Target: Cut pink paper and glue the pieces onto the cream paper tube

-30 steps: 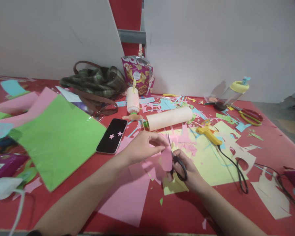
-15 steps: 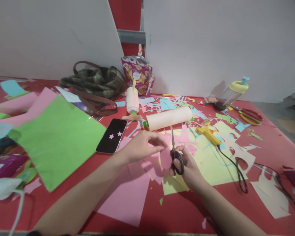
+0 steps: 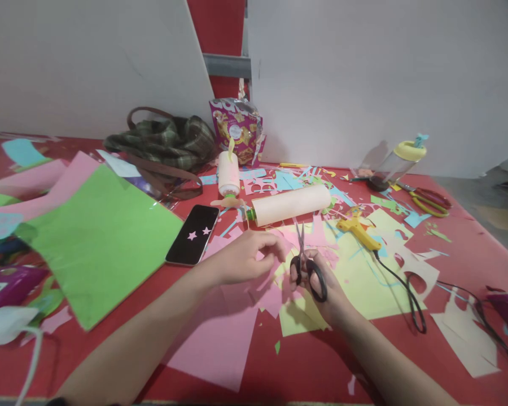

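My right hand grips black-handled scissors, its fingers in and around the loops. The blades point away from me and stand slightly apart. Just left of them is my left hand, palm down with its fingers curled inward; whatever they pinch is hidden. Under both hands lie pink paper and a pale yellow sheet with loose scraps on top. Two small pink paper stars rest on a dark phone left of my left hand.
A paper-wrapped bottle lies beyond my hands. To the right are a yellow glue gun with a black cord, pliers and a clear yellow-rimmed cup. A green sheet covers the left; a snack bag stands behind.
The scissor blades have parted and the handles have spread. The pink paper piece between my left fingers no longer shows plainly. My left fingers have curled and drawn slightly left.
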The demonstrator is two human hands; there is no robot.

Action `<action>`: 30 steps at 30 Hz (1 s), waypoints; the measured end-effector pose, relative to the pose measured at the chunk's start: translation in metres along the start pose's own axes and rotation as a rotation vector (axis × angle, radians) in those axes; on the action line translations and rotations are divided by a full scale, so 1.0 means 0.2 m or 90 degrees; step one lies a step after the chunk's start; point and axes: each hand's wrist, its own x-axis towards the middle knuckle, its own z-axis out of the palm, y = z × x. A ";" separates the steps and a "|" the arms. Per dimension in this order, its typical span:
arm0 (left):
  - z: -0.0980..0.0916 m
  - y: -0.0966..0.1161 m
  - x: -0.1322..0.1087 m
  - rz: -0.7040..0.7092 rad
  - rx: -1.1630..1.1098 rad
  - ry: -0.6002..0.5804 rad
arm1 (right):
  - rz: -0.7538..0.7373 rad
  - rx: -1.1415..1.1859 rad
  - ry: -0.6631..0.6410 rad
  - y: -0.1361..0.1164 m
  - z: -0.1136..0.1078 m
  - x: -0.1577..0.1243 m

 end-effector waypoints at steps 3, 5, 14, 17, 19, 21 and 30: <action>0.00 0.00 -0.01 0.025 0.029 -0.061 | -0.014 0.009 0.021 0.00 0.00 0.00; 0.01 -0.01 -0.01 0.060 0.041 -0.126 | -0.020 0.007 0.048 -0.01 0.00 0.01; 0.07 -0.02 -0.01 0.106 0.063 -0.253 | -0.013 -0.050 0.066 0.00 0.03 0.00; 0.07 -0.02 -0.01 0.094 0.066 -0.235 | -0.019 -0.058 0.081 0.01 0.03 0.00; 0.07 -0.03 -0.01 0.087 0.058 -0.212 | -0.018 -0.054 0.096 0.01 0.02 0.00; 0.07 -0.04 0.00 0.081 0.054 -0.189 | -0.023 -0.046 0.112 0.02 0.02 0.01; 0.01 -0.03 -0.01 0.040 0.111 -0.118 | 0.017 -0.032 0.093 0.02 0.01 0.01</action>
